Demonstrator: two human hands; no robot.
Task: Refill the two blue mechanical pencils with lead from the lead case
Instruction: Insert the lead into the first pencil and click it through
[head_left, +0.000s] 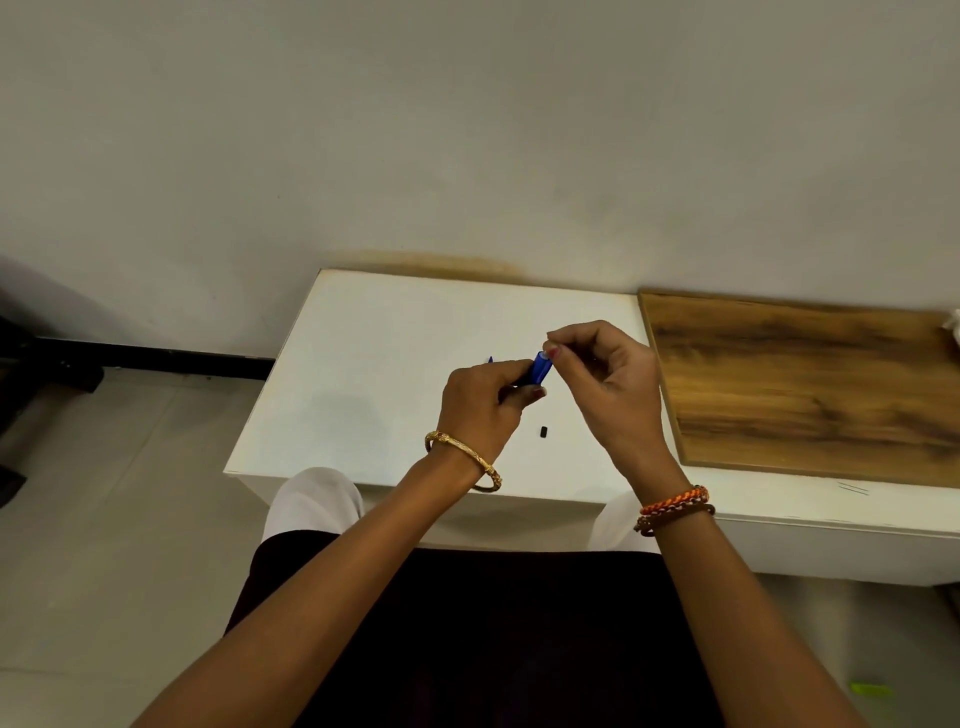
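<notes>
My left hand (480, 400) is closed around a blue mechanical pencil (539, 368), whose open back end points up and to the right. My right hand (602, 374) pinches its thumb and forefinger right at that end; whatever sits between the fingertips is too small to see. A bit of blue (490, 359) shows behind my left hand; most of it is hidden. A small black piece (544, 431) lies on the white table (363, 374) just below my hands. I cannot make out the lead case.
A wooden board (810, 384) lies on the table to the right. The wall runs along the table's far edge. A black bar (156, 358) crosses the floor at the left. My lap is below the table's near edge.
</notes>
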